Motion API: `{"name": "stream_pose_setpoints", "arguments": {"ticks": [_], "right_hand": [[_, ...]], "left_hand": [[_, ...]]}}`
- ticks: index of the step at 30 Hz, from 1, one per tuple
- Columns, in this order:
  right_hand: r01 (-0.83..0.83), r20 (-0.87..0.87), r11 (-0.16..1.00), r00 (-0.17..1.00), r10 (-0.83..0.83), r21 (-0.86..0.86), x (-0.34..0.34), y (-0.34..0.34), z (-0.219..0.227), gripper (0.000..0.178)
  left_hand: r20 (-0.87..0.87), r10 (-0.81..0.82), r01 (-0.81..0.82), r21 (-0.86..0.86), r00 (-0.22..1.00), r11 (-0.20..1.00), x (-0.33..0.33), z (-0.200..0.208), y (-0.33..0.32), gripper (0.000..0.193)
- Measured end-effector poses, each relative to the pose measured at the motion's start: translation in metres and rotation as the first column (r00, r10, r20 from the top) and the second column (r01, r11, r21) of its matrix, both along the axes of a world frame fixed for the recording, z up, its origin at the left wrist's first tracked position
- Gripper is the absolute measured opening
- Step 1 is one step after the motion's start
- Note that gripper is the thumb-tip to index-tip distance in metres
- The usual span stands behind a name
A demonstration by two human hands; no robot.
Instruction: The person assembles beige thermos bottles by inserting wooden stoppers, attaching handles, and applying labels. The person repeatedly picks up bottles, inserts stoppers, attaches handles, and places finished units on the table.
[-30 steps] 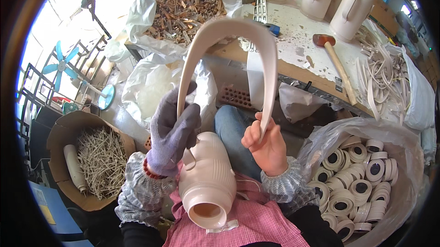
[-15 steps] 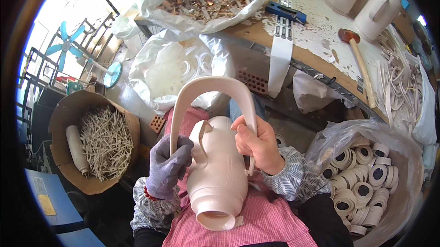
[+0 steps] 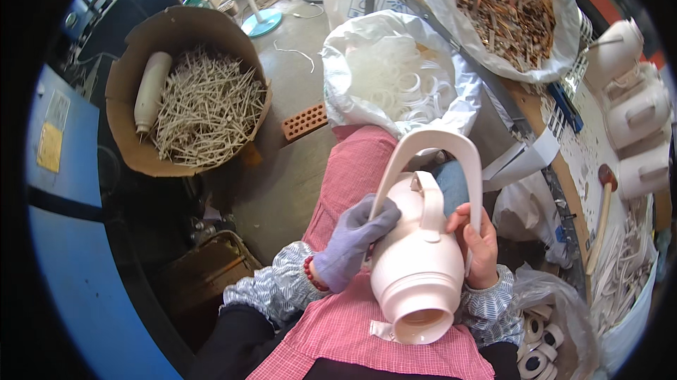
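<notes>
Our gloved left hand (image 3: 352,242) is pressed flat against the side of 1 pale plastic jug (image 3: 417,267) lying in our lap, its open mouth toward us, while our bare right hand (image 3: 478,246) is clamped on 1 leg of the arched handle (image 3: 431,142), whose other leg runs behind the left fingertips. Beyond sit 1 cardboard box of pale sticks (image 3: 204,105), 1 bag of white rings (image 3: 398,80), 1 bag of brown scraps (image 3: 511,6) and 1 mallet (image 3: 601,211) on the surface (image 3: 589,161), where 3 more jugs (image 3: 635,119) are cut off at the rim.
</notes>
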State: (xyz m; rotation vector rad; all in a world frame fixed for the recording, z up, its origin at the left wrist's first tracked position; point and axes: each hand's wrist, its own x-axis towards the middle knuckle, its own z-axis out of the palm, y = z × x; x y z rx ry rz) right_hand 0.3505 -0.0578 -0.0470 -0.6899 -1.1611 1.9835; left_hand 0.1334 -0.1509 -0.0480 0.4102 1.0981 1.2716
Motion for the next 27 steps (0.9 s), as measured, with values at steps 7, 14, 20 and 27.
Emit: {"name": "stream_pose_setpoints", "arguments": {"ticks": [7,14,20,27], "right_hand": [[0.110,0.160,0.965,0.976,-0.151,0.239,-0.003,-0.012,0.003,0.032],[0.178,-0.074,0.711,0.982,-0.175,0.680,-0.036,0.044,0.029,0.040],[-0.131,0.147,0.803,0.988,0.054,0.582,-0.025,0.120,0.059,0.037],[0.845,-0.289,0.346,0.479,-0.829,0.409,0.172,0.213,0.129,0.018]], "left_hand": [[-0.356,0.211,-0.079,0.351,0.910,0.933,0.022,0.014,0.006,0.011],[-0.097,0.421,-0.144,0.852,0.902,0.504,-0.019,0.025,0.051,0.025],[0.067,0.155,-0.125,0.907,0.986,0.403,-0.035,0.081,0.097,0.023],[-0.705,0.137,0.281,0.443,0.696,0.851,-0.092,0.034,0.035,0.027]]}}
